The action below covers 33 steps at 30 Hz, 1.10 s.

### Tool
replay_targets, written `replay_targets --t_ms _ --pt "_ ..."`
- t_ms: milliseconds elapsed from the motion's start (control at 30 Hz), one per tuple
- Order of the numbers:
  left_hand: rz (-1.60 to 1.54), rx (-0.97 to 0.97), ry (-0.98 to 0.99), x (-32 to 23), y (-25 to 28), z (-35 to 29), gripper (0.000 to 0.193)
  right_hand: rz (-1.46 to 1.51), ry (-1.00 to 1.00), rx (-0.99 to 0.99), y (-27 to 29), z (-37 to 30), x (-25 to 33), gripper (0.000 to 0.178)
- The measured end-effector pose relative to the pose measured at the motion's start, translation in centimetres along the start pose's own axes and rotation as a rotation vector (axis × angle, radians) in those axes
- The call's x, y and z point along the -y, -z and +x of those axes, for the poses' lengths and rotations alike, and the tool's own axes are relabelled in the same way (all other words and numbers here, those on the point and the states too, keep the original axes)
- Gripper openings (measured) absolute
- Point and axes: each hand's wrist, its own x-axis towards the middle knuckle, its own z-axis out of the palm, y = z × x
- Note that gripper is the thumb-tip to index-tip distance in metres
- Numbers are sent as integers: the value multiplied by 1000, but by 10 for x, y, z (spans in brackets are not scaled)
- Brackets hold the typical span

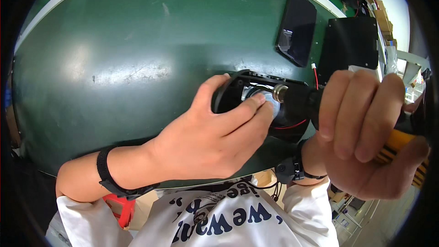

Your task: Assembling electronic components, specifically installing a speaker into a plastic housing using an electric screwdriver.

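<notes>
A black plastic housing [225, 95] stands on the green table, and my left hand [219, 132] grips its left side. The fingertips of that hand press on a round greyish part [275, 105] inside the housing's opening. A thin red wire [292, 126] runs along the housing below. My right hand [361, 123], raised on the right, wraps round a black power screwdriver [302, 100] with an orange-and-black rear part. The screwdriver's metal collar [280, 93] points left at the opening, close to my left fingertips. Its bit tip and the screw point are hidden or too small to make out.
Farther back on the green table [123, 41] lies a black smartphone [297, 28]. To its right sit a flat black panel [350, 43] and a red wire with a white connector [314, 67]. Beyond the right edge are shelves with cardboard boxes [383, 20]. A red stool [123, 210] shows below the table.
</notes>
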Motion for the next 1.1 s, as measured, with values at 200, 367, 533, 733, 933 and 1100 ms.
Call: replay_targets --t_ms 200,367,533,733,933,1100 --pt "-33 -33 -16 4 1 1 16 84 -7 28 6 -2 -2 40" --pt "-57 -29 -7 5 3 2 11 81 -12 8 9 -5 -2 40" --pt "-77 -15 -1 7 4 2 10 73 -32 -12 5 -5 -2 37" --pt "-120 -29 -1 8 3 1 16 108 -18 72 11 -3 -3 37" --pt "-106 -42 -5 7 3 0 22 96 -12 2 7 -6 -1 35" --pt "-59 8 -20 8 3 -2 16 57 -26 -17 4 -7 1 36"
